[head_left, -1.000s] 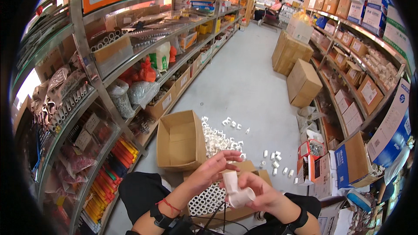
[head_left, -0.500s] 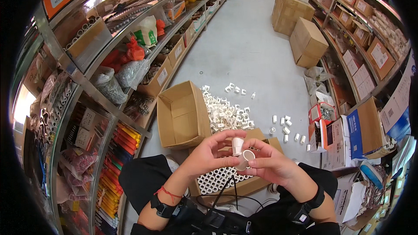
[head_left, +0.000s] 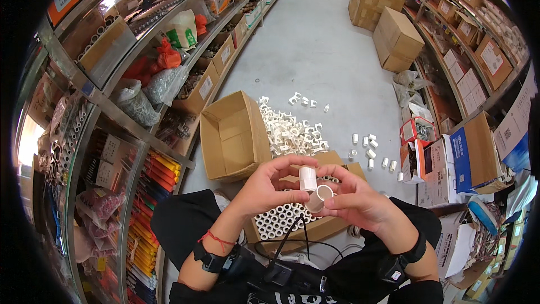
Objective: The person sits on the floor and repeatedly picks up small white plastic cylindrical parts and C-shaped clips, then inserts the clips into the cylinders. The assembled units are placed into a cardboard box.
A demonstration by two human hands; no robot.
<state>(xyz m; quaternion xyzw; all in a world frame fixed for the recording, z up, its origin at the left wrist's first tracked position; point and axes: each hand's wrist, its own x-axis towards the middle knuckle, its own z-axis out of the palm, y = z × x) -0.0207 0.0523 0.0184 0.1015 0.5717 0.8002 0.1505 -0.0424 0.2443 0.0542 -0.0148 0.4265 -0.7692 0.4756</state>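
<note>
Head view: left hand (head_left: 269, 187) pinched an upright fitting (head_left: 307, 178); right hand (head_left: 353, 201) pinched another fitting (head_left: 320, 196) touching it.

left hand (head_left: 270, 186), right hand (head_left: 354, 200), fingertips meeting, pinching

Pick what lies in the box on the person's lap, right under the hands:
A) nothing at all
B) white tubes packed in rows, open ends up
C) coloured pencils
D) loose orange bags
B: under the left hand and right hand, which hold two white pipe pieces, the cardboard box shows rows of white tubes standing with their round open ends facing up.
</note>
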